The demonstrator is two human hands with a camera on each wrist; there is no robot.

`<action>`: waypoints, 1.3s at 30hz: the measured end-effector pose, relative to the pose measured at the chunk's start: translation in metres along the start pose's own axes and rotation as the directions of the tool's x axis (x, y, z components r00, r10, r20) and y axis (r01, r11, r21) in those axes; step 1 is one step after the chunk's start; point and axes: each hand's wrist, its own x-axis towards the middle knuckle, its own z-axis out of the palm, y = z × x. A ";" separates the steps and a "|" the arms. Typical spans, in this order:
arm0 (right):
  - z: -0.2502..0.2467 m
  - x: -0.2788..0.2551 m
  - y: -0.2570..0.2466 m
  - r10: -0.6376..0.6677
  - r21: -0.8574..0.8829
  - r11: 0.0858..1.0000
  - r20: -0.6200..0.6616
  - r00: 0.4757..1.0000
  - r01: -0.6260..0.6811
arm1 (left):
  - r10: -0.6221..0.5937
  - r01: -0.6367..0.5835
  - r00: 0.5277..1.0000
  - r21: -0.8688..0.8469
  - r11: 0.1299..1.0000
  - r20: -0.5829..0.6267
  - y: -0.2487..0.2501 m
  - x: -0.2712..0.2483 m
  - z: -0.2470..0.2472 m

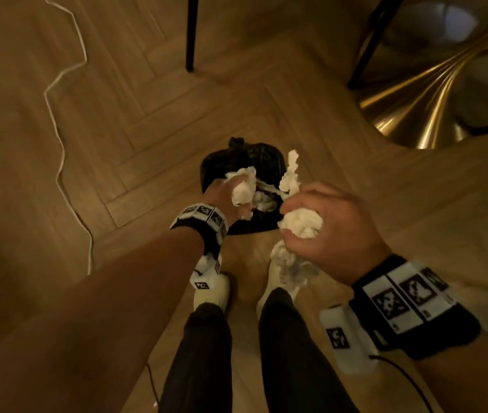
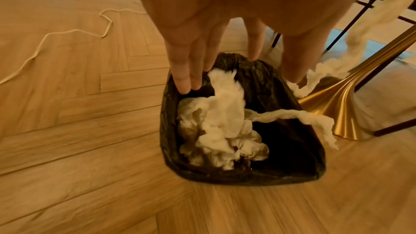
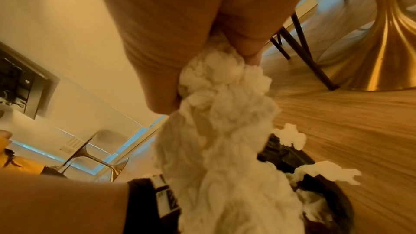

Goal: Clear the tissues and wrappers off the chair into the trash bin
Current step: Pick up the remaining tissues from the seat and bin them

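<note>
A trash bin (image 1: pixel 236 158) lined with a black bag stands on the wood floor just ahead of my feet. My left hand (image 1: pixel 225 193) hangs right over it; the left wrist view shows its fingers (image 2: pixel 184 70) straight and pointing down at the bin's rim (image 2: pixel 292 175). Crumpled white tissues (image 2: pixel 225 122) lie inside the bin, and one twisted strand (image 2: pixel 292 115) drapes over its right edge. My right hand (image 1: pixel 329 225), near the bin's right side, grips a wad of tissues (image 1: pixel 301 223) (image 3: pixel 225 113), with loose ends trailing above and below the fist.
A gold flared table base (image 1: pixel 415 99) stands to the right of the bin. Dark chair legs (image 1: pixel 190 34) stand beyond it. A white cord (image 1: pixel 61 114) snakes over the floor on the left. My feet in light shoes (image 1: pixel 210 293) are just behind the bin.
</note>
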 end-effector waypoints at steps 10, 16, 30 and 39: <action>0.048 0.051 -0.029 0.005 0.134 0.991 -0.118 0.993 0.011 | -0.132 0.125 0.990 -0.120 0.985 -0.056 -0.075 -0.067 -0.022; 0.140 0.099 0.055 0.418 -0.093 0.908 0.133 0.899 -0.408 | -0.146 0.136 0.988 -0.168 0.976 -0.050 -0.097 -0.069 -0.007; 0.089 0.044 0.130 0.655 -0.125 0.739 -0.096 0.749 -0.662 | -0.080 0.060 0.993 -0.215 0.975 -0.087 -0.075 -0.080 0.011; 0.048 -0.041 0.045 0.627 -0.131 0.779 0.185 0.757 -0.613 | -0.048 0.051 0.998 -0.075 0.996 0.043 -0.057 -0.158 -0.003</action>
